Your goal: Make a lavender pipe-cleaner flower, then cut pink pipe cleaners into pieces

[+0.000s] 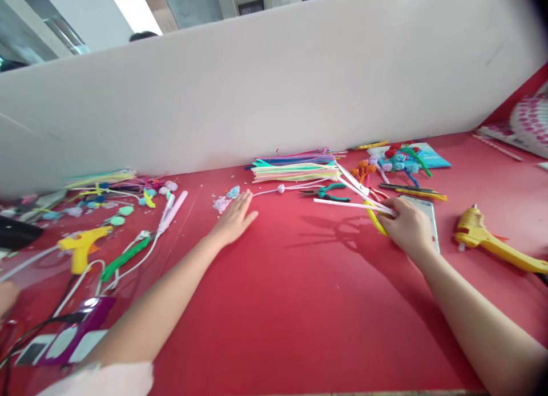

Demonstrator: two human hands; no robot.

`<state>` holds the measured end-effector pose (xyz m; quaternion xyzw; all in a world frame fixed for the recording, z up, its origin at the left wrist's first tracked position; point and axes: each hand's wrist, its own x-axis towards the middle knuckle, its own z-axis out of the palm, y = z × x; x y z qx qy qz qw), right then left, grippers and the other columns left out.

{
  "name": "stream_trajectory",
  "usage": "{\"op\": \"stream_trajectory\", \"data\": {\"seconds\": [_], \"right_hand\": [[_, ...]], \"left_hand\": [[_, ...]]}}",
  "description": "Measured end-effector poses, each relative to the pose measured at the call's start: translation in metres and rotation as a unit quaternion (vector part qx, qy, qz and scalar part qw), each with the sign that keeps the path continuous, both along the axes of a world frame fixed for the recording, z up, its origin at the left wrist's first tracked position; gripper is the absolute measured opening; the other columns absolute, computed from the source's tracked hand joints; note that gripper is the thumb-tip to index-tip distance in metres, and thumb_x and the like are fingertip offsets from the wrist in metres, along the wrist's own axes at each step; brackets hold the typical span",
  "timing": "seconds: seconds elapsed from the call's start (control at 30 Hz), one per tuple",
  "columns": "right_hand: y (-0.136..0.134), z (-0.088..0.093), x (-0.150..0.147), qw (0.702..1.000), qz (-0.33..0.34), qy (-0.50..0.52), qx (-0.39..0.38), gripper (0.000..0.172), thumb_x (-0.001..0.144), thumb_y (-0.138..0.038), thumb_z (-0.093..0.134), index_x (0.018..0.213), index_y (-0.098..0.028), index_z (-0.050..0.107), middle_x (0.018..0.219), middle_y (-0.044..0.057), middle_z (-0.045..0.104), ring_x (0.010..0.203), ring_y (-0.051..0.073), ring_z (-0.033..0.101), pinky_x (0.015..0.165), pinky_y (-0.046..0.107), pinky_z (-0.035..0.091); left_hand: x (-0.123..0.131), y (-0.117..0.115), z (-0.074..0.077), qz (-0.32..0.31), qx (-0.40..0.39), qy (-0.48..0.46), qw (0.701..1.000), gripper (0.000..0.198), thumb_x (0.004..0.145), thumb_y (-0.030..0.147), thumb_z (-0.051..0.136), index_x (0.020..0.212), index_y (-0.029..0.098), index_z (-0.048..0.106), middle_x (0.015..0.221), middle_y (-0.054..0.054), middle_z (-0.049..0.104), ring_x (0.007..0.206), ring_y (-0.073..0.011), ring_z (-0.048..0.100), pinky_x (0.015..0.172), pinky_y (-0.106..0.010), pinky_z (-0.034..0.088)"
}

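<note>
My left hand [234, 218] lies flat on the red table [299, 304], fingers stretched toward small pale fluffy pompoms [226, 199]. My right hand [406, 226] is closed around yellow-handled scissors [371, 205] and several white pipe cleaners [351, 203] that stick out to the left. The scissor blades point up and left. A stack of coloured pipe cleaners [295, 166] lies just beyond, against the white partition [274, 99].
Green-handled pliers [331, 192] lie by the stack. Pipe-cleaner flowers [402, 156] rest on a blue sheet. A yellow glue gun [488, 239] sits at right, another [83, 246] at left with cables, a purple power strip [81, 327] and a pink wand [173, 210].
</note>
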<state>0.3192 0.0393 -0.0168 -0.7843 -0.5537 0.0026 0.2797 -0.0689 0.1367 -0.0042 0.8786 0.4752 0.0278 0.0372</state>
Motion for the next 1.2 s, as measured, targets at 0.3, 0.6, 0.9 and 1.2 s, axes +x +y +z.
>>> {"op": "stream_trajectory", "data": {"seconds": [0.3,0.6,0.9,1.2], "right_hand": [[-0.002,-0.002,-0.004,1.0,0.029,-0.008,0.001,0.019,0.067,-0.032,0.053,0.084,-0.025,0.057,0.083,0.005,0.063,0.073,0.023,0.058,0.058,0.03,0.037],[-0.006,-0.002,-0.005,0.999,0.022,-0.027,0.007,0.018,0.066,-0.035,0.055,0.082,-0.027,0.056,0.079,0.003,0.063,0.07,0.022,0.059,0.054,0.028,0.036],[-0.007,0.002,-0.021,0.999,0.046,0.007,-0.001,0.02,0.062,-0.036,0.056,0.08,-0.027,0.057,0.069,0.002,0.061,0.059,0.021,0.055,0.051,0.029,0.035],[-0.005,0.001,-0.023,0.997,0.074,0.033,0.011,0.019,0.065,-0.027,0.054,0.082,-0.022,0.059,0.081,0.005,0.065,0.07,0.021,0.058,0.058,0.029,0.038]], "left_hand": [[-0.011,-0.072,-0.014,-0.152,-0.089,0.051,0.983,0.068,0.084,0.053,0.034,0.141,0.024,0.013,0.148,-0.002,0.012,0.135,-0.0177,0.011,0.11,-0.034,0.01],[-0.075,-0.095,-0.002,0.199,0.058,0.042,0.977,0.077,0.086,0.048,0.029,0.14,0.007,-0.009,0.147,-0.019,0.001,0.134,-0.0309,0.004,0.105,-0.05,0.019],[-0.108,-0.177,-0.052,0.345,0.105,0.025,0.932,0.084,0.08,0.056,0.033,0.138,-0.003,0.016,0.141,-0.028,0.021,0.131,-0.0358,0.016,0.102,-0.053,0.026],[-0.076,0.008,-0.032,0.35,0.08,-0.045,0.932,0.093,0.08,0.066,0.017,0.125,-0.014,0.03,0.135,-0.031,0.029,0.127,-0.0381,0.024,0.101,-0.048,0.026]]}}
